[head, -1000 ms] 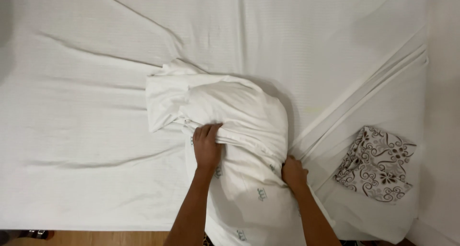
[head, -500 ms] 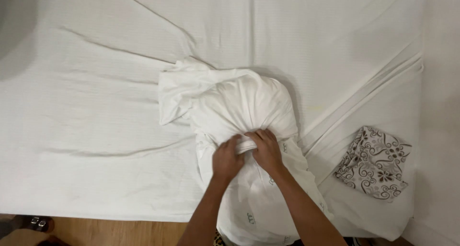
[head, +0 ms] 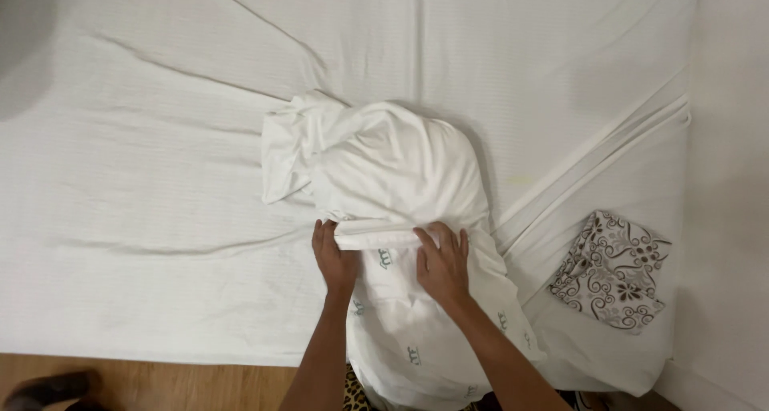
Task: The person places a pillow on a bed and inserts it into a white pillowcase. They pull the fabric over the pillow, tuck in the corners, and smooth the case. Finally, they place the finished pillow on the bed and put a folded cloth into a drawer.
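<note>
Both hands now meet at the pillowcase edge
Left hand [head: 335, 259] and right hand [head: 442, 263], earlier apart, lie palm-down, fingers grasping the rolled pillowcase [head: 376, 233] edge around the pillow [head: 392, 167] on the bed [head: 160, 139].

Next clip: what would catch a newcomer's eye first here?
Mid-frame, the left hand and right hand grip the bunched edge of a white pillowcase half pulled over a pillow on a white-sheeted bed. At the lower right lies a folded grey patterned cloth.
</note>
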